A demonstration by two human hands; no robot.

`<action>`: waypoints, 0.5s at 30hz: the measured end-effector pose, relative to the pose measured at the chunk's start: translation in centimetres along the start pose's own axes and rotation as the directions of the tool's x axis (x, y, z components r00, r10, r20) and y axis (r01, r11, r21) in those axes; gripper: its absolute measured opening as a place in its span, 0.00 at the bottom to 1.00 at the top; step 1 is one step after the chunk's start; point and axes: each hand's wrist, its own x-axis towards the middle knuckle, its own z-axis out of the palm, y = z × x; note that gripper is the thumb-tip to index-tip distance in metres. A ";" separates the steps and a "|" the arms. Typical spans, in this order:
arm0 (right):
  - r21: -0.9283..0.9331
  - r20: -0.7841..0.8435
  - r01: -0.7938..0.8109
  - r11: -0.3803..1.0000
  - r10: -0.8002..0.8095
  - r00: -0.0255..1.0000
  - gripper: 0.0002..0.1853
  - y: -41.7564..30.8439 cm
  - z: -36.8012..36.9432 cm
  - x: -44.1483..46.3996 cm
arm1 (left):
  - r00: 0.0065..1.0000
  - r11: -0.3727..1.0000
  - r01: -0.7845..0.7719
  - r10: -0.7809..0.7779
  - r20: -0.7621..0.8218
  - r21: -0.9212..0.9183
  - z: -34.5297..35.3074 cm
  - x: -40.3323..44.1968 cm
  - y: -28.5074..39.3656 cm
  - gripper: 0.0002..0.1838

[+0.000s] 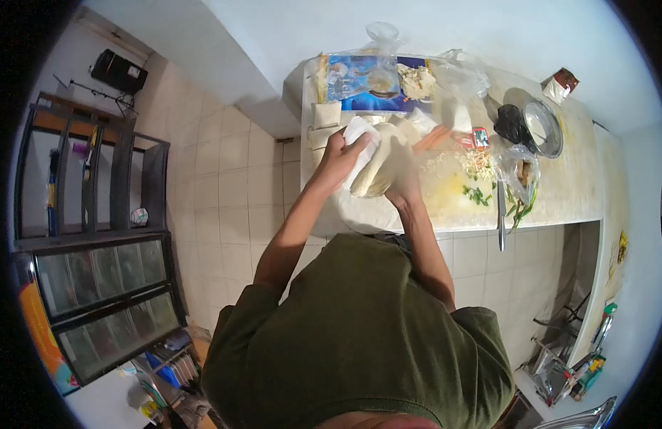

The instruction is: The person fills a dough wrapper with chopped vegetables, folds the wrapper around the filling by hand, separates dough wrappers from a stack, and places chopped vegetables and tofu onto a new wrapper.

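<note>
My left hand (337,161) is closed round a white, folded cloth-like piece (359,143), its thumb lying on top. Directly right of that, a pale rounded dish-like object (378,168) stands tilted over the table's near edge; blur hides its exact kind. My right hand (404,187) is at the right side of this object, its fingers smeared by motion, so their grip does not show. Square white packets (326,114) lie just beyond my left hand. Orange carrot-like strips (432,138) lie beyond my right hand.
On the table (566,186) are chopped greens (477,194), pale shreds (445,166), a knife (501,214) overhanging the front edge, and green stalks (520,207). Farther back sit a metal bowl (544,129), a black bag (511,125) and a blue printed sheet (352,80). Dark shelving (95,232) stands left.
</note>
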 end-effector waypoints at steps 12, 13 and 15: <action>0.283 0.238 0.169 0.944 -0.240 0.941 0.39 2.7 -3.4 3.8 | 0.850 0.698 -0.508 0.312 0.424 0.504 4.7 -1.2 6.3 0.16; 0.126 0.232 0.296 0.947 -0.318 0.919 0.38 2.8 -2.9 3.4 | 0.804 0.630 -0.580 0.342 0.487 0.516 5.1 -1.4 6.9 0.16; 0.020 0.211 0.371 0.928 -0.367 0.906 0.38 3.0 -3.1 3.2 | 0.806 0.604 -0.579 0.319 0.499 0.548 5.5 -1.2 7.1 0.16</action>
